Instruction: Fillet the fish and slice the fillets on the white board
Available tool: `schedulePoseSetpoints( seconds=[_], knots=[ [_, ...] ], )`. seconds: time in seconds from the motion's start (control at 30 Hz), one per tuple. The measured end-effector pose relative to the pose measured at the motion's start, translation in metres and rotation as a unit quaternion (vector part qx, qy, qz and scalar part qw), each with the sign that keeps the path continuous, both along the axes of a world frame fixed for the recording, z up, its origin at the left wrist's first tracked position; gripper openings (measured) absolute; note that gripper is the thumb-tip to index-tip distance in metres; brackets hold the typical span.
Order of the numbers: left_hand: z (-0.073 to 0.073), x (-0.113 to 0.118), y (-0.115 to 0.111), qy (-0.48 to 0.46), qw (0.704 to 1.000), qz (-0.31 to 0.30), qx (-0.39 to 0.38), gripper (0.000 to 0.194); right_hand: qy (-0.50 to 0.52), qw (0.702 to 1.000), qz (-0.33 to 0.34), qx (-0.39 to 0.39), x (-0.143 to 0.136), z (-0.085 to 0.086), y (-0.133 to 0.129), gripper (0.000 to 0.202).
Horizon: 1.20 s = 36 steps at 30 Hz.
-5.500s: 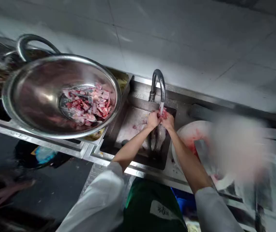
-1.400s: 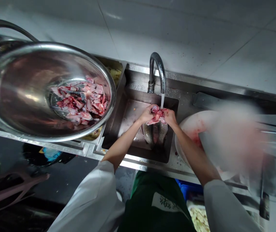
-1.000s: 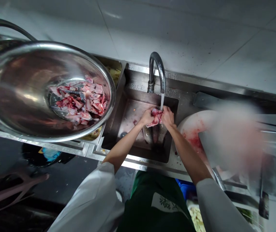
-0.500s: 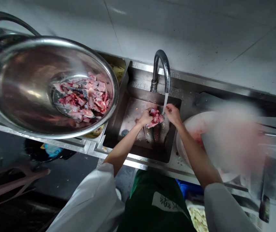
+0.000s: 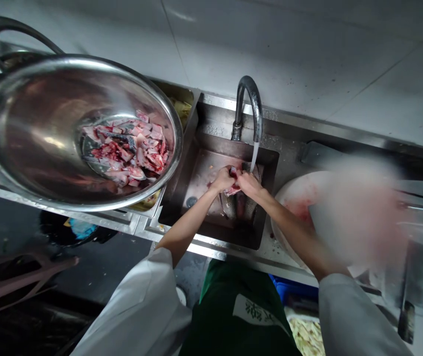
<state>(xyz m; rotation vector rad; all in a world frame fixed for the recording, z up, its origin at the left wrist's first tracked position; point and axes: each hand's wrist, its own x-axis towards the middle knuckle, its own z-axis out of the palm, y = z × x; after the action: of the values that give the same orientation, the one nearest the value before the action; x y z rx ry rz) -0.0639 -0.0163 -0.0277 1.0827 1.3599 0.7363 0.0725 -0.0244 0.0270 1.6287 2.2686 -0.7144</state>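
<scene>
Over the sink [image 5: 206, 225], my left hand [image 5: 223, 179] is closed around a raw, bloody piece of fish [image 5: 232, 190]. My right hand [image 5: 249, 184] presses against the same piece, its fingers bent into the red flesh; the fingertips are partly hidden. Dark-skinned fish [image 5: 229, 207] lie in the sink under both hands. Water [image 5: 254, 157] runs from the curved tap [image 5: 258, 106] just behind my right hand.
A large steel basin [image 5: 40, 123] at left holds cut fish pieces [image 5: 133, 148]. Right of the sink stands a blood-stained white round tub [image 5: 285, 195], with a blurred patch over its right. A cleaver-like blade with a dark handle [image 5: 406, 316] lies far right.
My right hand has moved left, out from beside the water stream, onto the piece of fish. My left hand keeps its hold in about the same place.
</scene>
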Motion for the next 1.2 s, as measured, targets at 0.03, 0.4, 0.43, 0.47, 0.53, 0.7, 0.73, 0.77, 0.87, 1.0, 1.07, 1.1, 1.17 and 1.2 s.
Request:
schedulePoseSetpoints(
  seconds=[0.03, 0.4, 0.43, 0.47, 0.53, 0.7, 0.73, 0.77, 0.87, 1.0, 1.07, 1.1, 1.17, 1.2],
  knots=[
    [0.000, -0.001, 0.001, -0.005, 1.000, -0.002, -0.001, 0.028, 0.003, 1.000, 0.004, -0.001, 0.000, 0.000, 0.000, 0.041],
    [0.003, -0.012, 0.006, -0.045, 0.993, -0.108, 0.012, 0.035, 0.066, 0.995, 0.019, -0.069, 0.016, 0.010, 0.000, 0.026],
    [0.003, -0.011, 0.006, -0.050, 0.992, -0.115, 0.004, 0.035, 0.064, 0.995, 0.019, -0.078, 0.016, 0.010, -0.001, 0.026],
    [0.002, -0.011, 0.006, -0.057, 0.991, -0.119, -0.003, 0.035, 0.056, 0.995, 0.020, -0.080, 0.017, 0.011, -0.002, 0.027],
    [-0.001, -0.009, 0.005, -0.068, 0.991, -0.117, -0.005, 0.035, 0.034, 0.996, 0.032, -0.071, 0.017, 0.011, -0.003, 0.028],
    [-0.005, -0.002, 0.004, -0.052, 0.993, -0.106, 0.011, 0.034, 0.006, 0.998, 0.023, -0.052, 0.014, 0.004, -0.005, 0.028],
    [-0.005, 0.000, 0.004, -0.051, 0.993, -0.102, 0.015, 0.034, 0.002, 0.999, 0.010, -0.048, 0.012, 0.002, -0.005, 0.028],
    [-0.004, 0.002, 0.004, -0.052, 0.994, -0.094, 0.022, 0.034, 0.001, 0.999, -0.001, -0.044, 0.010, 0.000, -0.006, 0.028],
    [0.000, 0.007, 0.005, -0.043, 0.997, -0.058, 0.040, 0.032, 0.004, 0.999, -0.021, -0.028, 0.005, -0.005, -0.009, 0.032],
    [0.005, 0.005, 0.007, -0.028, 0.998, -0.029, 0.043, 0.033, 0.023, 0.998, -0.058, -0.015, 0.007, -0.009, -0.012, 0.035],
    [0.006, 0.001, 0.008, -0.026, 0.998, -0.021, 0.051, 0.036, 0.063, 0.992, -0.105, -0.010, 0.010, -0.013, -0.012, 0.033],
    [0.006, -0.001, 0.007, -0.027, 0.998, -0.017, 0.056, 0.036, 0.091, 0.987, -0.133, -0.006, 0.012, -0.015, -0.011, 0.032],
    [0.006, -0.003, 0.006, -0.032, 0.997, -0.013, 0.063, 0.036, 0.143, 0.973, -0.182, -0.001, 0.013, -0.019, -0.008, 0.031],
    [0.006, -0.003, 0.005, -0.036, 0.997, -0.013, 0.064, 0.036, 0.159, 0.968, -0.192, -0.001, 0.013, -0.021, -0.007, 0.030]
  ],
)
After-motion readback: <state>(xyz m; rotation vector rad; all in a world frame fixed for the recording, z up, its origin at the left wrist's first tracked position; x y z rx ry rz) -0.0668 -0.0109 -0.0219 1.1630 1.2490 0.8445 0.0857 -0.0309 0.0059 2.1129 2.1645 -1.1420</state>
